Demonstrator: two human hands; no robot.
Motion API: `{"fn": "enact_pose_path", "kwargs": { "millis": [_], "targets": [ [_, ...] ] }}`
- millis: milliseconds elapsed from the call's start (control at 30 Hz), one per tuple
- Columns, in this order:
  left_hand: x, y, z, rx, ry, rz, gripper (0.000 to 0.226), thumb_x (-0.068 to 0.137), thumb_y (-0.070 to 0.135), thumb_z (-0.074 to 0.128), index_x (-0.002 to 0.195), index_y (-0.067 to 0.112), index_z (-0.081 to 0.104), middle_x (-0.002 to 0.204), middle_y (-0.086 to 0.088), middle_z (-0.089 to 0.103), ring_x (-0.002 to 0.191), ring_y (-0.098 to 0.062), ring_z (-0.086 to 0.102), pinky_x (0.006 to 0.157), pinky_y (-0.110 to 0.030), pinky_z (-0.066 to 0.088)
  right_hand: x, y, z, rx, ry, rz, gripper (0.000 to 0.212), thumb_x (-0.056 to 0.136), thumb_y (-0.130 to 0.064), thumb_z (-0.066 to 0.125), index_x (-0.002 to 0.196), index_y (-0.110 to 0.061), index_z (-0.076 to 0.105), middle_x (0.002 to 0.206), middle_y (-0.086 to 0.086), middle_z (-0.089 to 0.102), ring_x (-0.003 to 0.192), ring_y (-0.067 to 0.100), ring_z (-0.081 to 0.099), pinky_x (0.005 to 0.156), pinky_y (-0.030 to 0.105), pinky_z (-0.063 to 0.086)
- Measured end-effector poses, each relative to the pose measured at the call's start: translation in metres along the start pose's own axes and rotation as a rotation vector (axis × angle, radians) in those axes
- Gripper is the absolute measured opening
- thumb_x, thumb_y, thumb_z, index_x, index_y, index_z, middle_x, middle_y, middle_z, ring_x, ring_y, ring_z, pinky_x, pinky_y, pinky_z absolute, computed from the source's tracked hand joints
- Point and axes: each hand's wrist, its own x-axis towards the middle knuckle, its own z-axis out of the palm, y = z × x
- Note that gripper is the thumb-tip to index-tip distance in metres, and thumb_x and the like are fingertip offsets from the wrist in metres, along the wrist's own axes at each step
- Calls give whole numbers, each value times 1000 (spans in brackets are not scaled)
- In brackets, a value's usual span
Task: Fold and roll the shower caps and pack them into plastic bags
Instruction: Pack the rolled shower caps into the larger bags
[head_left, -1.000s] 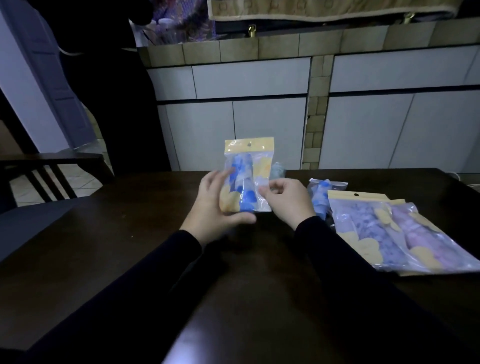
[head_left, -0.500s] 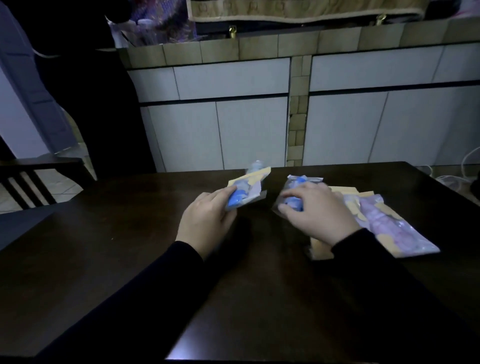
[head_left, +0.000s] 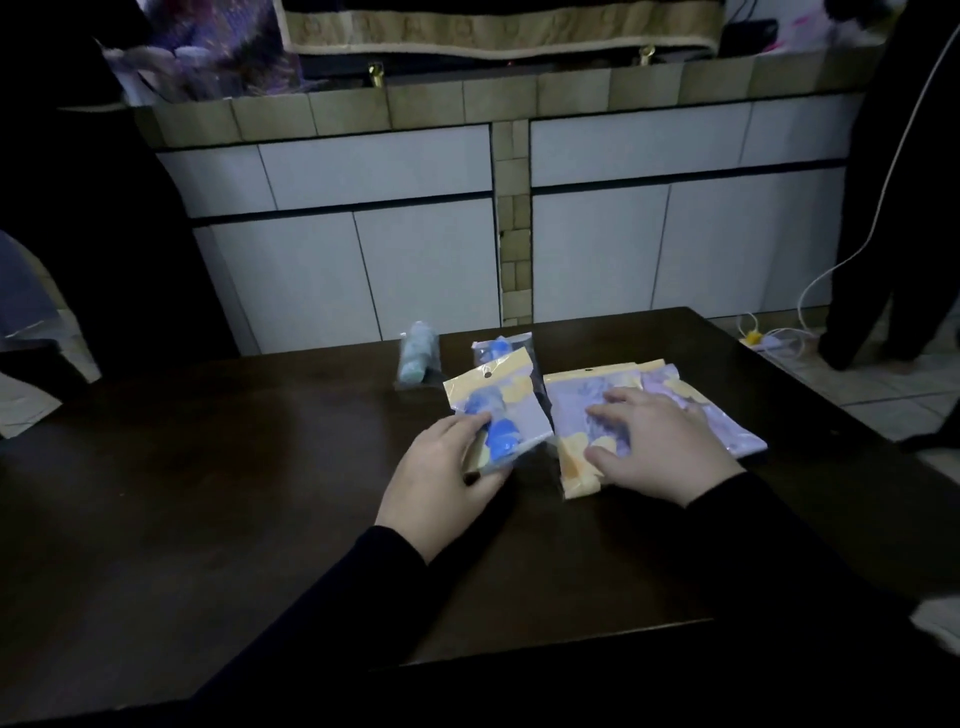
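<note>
My left hand (head_left: 441, 478) grips the lower end of a plastic bag with a blue shower cap (head_left: 501, 410), thumb under it and fingers on top, near the middle of the dark table (head_left: 208, 493). To its right lie two packed bags with purple caps (head_left: 576, 400), side by side. My right hand (head_left: 654, 447) rests flat on them with its fingers spread. Behind the blue bag lies another small bag with a blue cap (head_left: 501, 345). A rolled teal cap in clear plastic (head_left: 418, 356) stands further left at the table's far edge.
White cabinet doors (head_left: 415, 260) under a tiled counter stand beyond the table. A white cable and plug (head_left: 763, 338) lie on the tiled floor at the right, beside a dark-clothed standing person (head_left: 893, 208). A dark chair (head_left: 31, 358) is at the left.
My left hand has laid the blue-cap bag flatter, next to the purple bags. My right hand has left the small blue bag and now rests flat on the purple bags. The view has shifted.
</note>
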Motion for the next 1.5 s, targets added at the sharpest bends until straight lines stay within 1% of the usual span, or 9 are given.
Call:
{"fn": "enact_pose_path", "kwargs": {
  "millis": [300, 567, 667, 800, 967, 1133, 1267, 1367, 1500],
  "targets": [
    [2, 20, 15, 45, 55, 130, 39, 80, 28, 72, 117, 24, 58, 118, 8, 52, 107, -8, 54, 81, -12, 38, -4, 16, 3, 110, 7, -46, 54, 86, -52, 53, 138, -42, 44, 151, -17, 33, 142, 13, 23, 114, 55, 22],
    [14, 23, -3, -216, -376, -61, 74, 57, 58, 82, 121, 34, 55, 120, 19, 40, 109, 1, 44, 86, -14, 38, -1, 13, 1, 98, -20, -19, 54, 86, -50, 52, 139, -41, 45, 152, -15, 33, 143, 13, 22, 113, 50, 26],
    [15, 18, -2, -301, -308, -89, 60, 61, 63, 73, 114, 37, 61, 118, 18, 46, 100, -2, 51, 77, -12, 42, 0, 10, 0, 79, -25, -18, 53, 87, -51, 52, 139, -40, 45, 153, -13, 32, 142, 15, 24, 112, 46, 29],
    [15, 8, 0, -426, -224, -89, 35, 74, 50, 74, 104, 35, 67, 110, 16, 54, 87, -4, 56, 75, -12, 45, 2, 3, -8, 49, 22, -60, 43, 91, -43, 50, 134, -40, 50, 152, -10, 32, 138, 17, 29, 111, 46, 31],
    [38, -9, 1, -503, 81, -248, 11, 84, 35, 71, 91, 27, 70, 91, 8, 68, 81, -6, 62, 71, -15, 47, 24, -30, -16, 171, 191, -149, 35, 91, -40, 52, 124, -32, 60, 135, -9, 52, 122, 15, 46, 100, 37, 39],
    [74, -30, 8, -365, 130, -485, 18, 88, 33, 65, 95, 18, 72, 88, 10, 67, 85, -6, 61, 75, -19, 41, 84, -56, -17, 119, 198, -111, 31, 90, -41, 52, 116, -30, 65, 115, -6, 66, 107, 19, 57, 88, 36, 37],
    [95, -40, 25, -232, 88, -472, 25, 88, 41, 59, 92, 21, 72, 90, 6, 71, 87, -12, 63, 78, -25, 47, 134, -56, -9, 86, 111, 67, 32, 92, -43, 53, 111, -22, 67, 105, 0, 68, 100, 21, 57, 99, 44, 31],
    [111, -42, 35, -117, 58, -455, 31, 90, 44, 54, 93, 19, 73, 89, 2, 72, 87, -17, 65, 70, -24, 44, 163, -51, 2, 115, 7, 182, 37, 89, -52, 53, 99, -19, 67, 96, 1, 66, 95, 21, 56, 96, 45, 31],
    [129, -44, 43, -24, 10, -516, 38, 90, 49, 50, 94, 18, 72, 91, -1, 71, 90, -22, 66, 69, -26, 44, 188, -49, 14, 324, -151, 230, 31, 82, -45, 64, 85, -15, 65, 86, 5, 65, 88, 21, 60, 95, 42, 45]
  ]
}}
